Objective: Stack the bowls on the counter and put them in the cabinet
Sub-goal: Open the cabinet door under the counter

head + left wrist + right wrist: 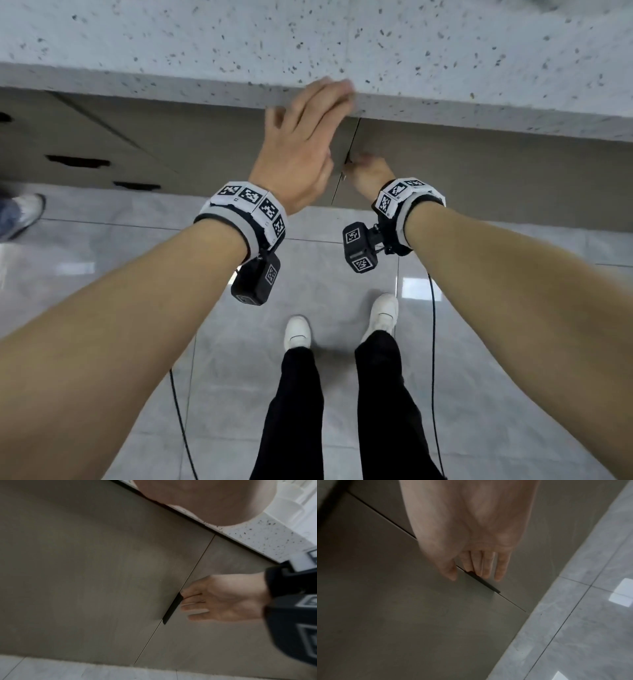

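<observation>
No bowls show in any view. The speckled white counter (308,44) runs across the top, with grey cabinet doors (479,178) closed beneath it. My left hand (301,144) is raised at the counter's front edge, blurred, fingers straight and holding nothing; its palm (205,500) fills the top of the left wrist view. My right hand (368,171) is lower, at the seam between two doors. Its straight fingers (192,601) reach the slim black handle (172,608) on that seam, and the fingertips (486,573) touch the handle's (482,581) upper end.
Drawer fronts with dark cut-out grips (77,161) lie to the left. Another person's shoe (24,214) stands on the glossy tiled floor (137,260) at far left. My own feet (298,330) are close to the cabinet, with thin black cables (433,342) hanging beside my legs.
</observation>
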Motion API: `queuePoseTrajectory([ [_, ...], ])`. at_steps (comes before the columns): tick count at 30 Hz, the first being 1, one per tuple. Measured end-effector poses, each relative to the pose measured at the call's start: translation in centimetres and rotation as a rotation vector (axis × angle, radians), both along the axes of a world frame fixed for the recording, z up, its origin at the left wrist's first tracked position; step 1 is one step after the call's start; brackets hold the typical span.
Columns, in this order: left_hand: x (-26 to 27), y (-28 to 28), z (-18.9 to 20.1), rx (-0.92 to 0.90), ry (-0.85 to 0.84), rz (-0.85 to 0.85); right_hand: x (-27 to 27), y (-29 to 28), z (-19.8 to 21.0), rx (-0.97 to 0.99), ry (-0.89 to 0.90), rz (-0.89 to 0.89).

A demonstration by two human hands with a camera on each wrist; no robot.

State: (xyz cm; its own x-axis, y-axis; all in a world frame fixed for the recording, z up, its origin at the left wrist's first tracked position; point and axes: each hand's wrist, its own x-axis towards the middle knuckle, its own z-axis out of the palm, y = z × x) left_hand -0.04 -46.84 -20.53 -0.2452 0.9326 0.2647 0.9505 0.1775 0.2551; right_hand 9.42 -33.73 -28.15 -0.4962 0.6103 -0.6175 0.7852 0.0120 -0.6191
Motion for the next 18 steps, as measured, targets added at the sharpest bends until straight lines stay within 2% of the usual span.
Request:
queuePoseTrajectory([
  [2,-0.5,0.2,-0.5,0.051,0.015,-0.018,-0.7,-0.7,-1.2,0.025,0.058,-0.085],
  [5,-0.2,0.7,-1.3,0.112,0.015,-0.003,-1.1,-2.1,-1.9,0.12,0.016,-0.136],
  [8,0.6,1.2,-1.5,0.119,-0.023,0.024,-0.1,-4.2,-2.4,0.121,-0.005,-0.226],
  [11,1.4,0.6,-0.7,0.049,0.008,0.061,3.1,-7.4,-1.4,0.093,-0.06,-0.282],
  [15,2.4,0.2,0.6,-0.105,0.095,0.118,9.3,-11.6,0.5,0.03,-0.178,-0.441],
  [18,3.0,0.4,0.7,-0.174,0.171,0.169,14.0,-13.9,1.4,0.038,-0.207,-0.465],
])
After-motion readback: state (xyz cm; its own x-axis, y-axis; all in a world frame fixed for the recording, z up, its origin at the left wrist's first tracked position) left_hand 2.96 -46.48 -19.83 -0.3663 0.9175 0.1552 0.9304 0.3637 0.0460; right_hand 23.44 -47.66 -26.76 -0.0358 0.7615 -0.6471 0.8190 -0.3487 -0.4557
